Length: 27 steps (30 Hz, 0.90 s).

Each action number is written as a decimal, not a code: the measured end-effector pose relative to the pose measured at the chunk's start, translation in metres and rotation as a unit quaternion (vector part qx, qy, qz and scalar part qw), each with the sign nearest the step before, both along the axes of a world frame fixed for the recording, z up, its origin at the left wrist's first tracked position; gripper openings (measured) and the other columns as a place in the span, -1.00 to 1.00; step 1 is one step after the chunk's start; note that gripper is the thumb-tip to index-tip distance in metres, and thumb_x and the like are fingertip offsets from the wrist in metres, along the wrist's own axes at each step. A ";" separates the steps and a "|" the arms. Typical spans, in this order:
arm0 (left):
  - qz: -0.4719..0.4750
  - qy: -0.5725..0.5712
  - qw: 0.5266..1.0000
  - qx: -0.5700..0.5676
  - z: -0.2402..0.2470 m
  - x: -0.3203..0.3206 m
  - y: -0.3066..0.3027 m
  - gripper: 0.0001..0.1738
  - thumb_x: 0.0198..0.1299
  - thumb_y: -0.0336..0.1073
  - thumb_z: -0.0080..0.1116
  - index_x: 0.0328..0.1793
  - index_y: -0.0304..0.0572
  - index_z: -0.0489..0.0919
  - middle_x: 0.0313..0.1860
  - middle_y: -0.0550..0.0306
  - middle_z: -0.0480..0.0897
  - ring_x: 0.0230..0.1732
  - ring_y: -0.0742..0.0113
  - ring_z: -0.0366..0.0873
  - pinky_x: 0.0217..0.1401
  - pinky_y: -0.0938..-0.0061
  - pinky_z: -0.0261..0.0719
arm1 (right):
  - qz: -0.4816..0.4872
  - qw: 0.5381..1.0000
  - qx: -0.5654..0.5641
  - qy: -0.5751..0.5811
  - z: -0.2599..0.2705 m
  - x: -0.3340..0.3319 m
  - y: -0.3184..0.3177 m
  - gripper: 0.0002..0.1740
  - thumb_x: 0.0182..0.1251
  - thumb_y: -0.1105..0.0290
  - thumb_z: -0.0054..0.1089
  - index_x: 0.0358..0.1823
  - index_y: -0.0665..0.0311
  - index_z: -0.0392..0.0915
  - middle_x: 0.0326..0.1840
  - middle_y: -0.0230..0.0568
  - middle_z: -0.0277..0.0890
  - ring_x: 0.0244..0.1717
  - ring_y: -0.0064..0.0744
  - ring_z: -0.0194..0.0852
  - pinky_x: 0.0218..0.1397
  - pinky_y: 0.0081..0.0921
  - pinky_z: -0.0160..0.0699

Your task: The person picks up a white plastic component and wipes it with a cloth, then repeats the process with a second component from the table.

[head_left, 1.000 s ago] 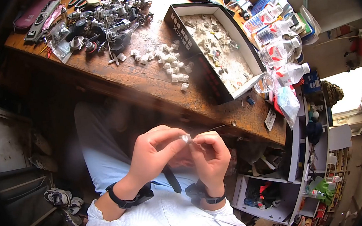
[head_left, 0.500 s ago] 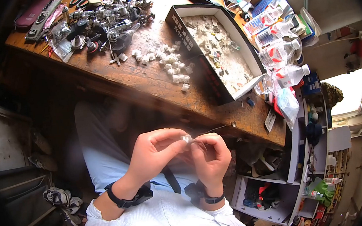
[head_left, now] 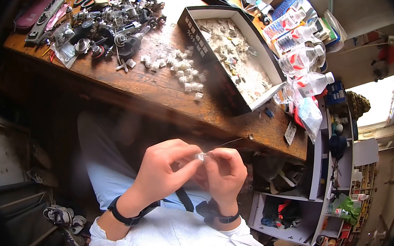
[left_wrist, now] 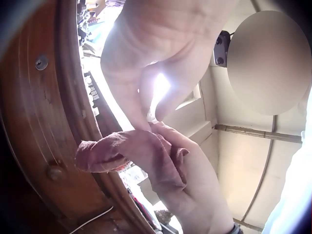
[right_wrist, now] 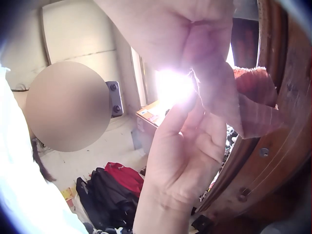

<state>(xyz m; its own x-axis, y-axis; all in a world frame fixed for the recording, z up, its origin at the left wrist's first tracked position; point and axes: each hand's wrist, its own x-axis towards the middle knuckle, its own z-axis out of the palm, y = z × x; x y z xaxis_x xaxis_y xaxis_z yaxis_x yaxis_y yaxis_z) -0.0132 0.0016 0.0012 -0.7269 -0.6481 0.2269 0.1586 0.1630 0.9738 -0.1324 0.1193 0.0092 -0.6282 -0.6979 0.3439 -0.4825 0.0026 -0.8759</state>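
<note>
In the head view a small white plastic piece (head_left: 200, 156) sits between the fingertips of both hands, above the lap. My left hand (head_left: 169, 166) pinches it between thumb and forefinger from the left. From the right, my right hand (head_left: 226, 171) pinches at its other end with thumb and curled forefinger. Fingers hide most of the piece, and strong backlight washes out the fingertips in both wrist views. Similar white pieces (head_left: 183, 69) lie heaped on the wooden desk (head_left: 122, 85) in front.
A black-sided open box (head_left: 211, 69) of small debris stands on the desk. Behind the white pieces lies a pile of bulbs and metal parts (head_left: 119, 28). Plastic bottles (head_left: 301, 61) line the right side. A thin wire (head_left: 233, 141) shows near the desk edge, above a shelf unit (head_left: 288, 233).
Both hands keep their pinch on the white piece, with small finger shifts at the fingertips. Thin dark strands seen by the right fingers half a second ago no longer stand out.
</note>
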 end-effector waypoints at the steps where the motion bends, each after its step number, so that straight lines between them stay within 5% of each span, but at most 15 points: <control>1: -0.001 -0.002 1.000 -0.009 0.001 0.000 0.000 -0.80 0.07 -0.56 0.30 -0.14 -0.39 0.71 -0.33 0.02 0.69 -0.34 0.34 0.72 -0.26 0.55 0.68 | -0.007 1.000 -0.005 -0.024 -0.001 0.001 0.000 -0.87 0.27 0.63 0.34 -0.19 0.40 0.58 -0.34 -0.28 0.65 -0.32 -0.63 0.62 -0.24 -0.70 0.58; 11: 0.013 -0.002 0.999 -0.044 -0.002 -0.001 0.003 -0.82 0.11 -0.57 0.30 -0.13 -0.42 0.70 -0.35 0.06 0.69 -0.32 0.35 0.72 -0.24 0.56 0.68 | -0.078 0.995 -0.041 -0.046 -0.006 0.014 -0.007 -0.87 0.34 0.60 0.29 -0.15 0.38 0.52 -0.37 -0.33 0.60 -0.38 -0.70 0.56 -0.31 -0.76 0.49; 13: -0.051 0.058 0.965 0.249 -0.006 -0.002 0.009 -0.83 0.22 -0.57 0.26 -0.06 -0.47 0.67 -0.27 0.10 0.72 -0.21 0.41 0.72 -0.12 0.56 0.71 | -0.075 0.992 -0.061 -0.087 0.004 0.011 -0.012 -0.87 0.35 0.61 0.28 -0.15 0.38 0.51 -0.37 -0.33 0.58 -0.40 -0.71 0.53 -0.32 -0.76 0.48; 16: -0.080 0.068 0.929 0.354 -0.009 -0.002 0.010 -0.80 0.31 -0.50 0.23 0.00 -0.48 0.65 -0.21 0.07 0.75 -0.16 0.45 0.72 -0.11 0.55 0.74 | -0.049 0.988 -0.074 -0.126 0.006 0.001 -0.006 -0.89 0.37 0.62 0.24 -0.15 0.37 0.51 -0.31 -0.31 0.56 -0.41 -0.71 0.50 -0.31 -0.77 0.45; 23: -0.027 0.053 0.958 0.281 -0.012 -0.004 0.010 -0.78 0.27 -0.52 0.22 0.01 -0.46 0.66 -0.17 0.04 0.75 -0.19 0.41 0.75 -0.10 0.54 0.74 | 0.008 1.000 -0.020 -0.017 0.002 -0.004 -0.001 -0.87 0.32 0.63 0.28 -0.15 0.40 0.54 -0.19 -0.25 0.56 -0.35 -0.66 0.55 -0.29 -0.76 0.47; 27: 0.015 0.026 0.990 0.137 -0.010 -0.005 0.009 -0.79 0.20 -0.56 0.24 -0.04 -0.39 0.71 -0.16 0.08 0.71 -0.20 0.39 0.75 -0.13 0.58 0.73 | 0.035 0.999 -0.002 0.009 0.003 -0.007 -0.001 -0.85 0.26 0.65 0.28 -0.16 0.38 0.57 -0.19 -0.22 0.57 -0.35 -0.62 0.56 -0.32 -0.73 0.50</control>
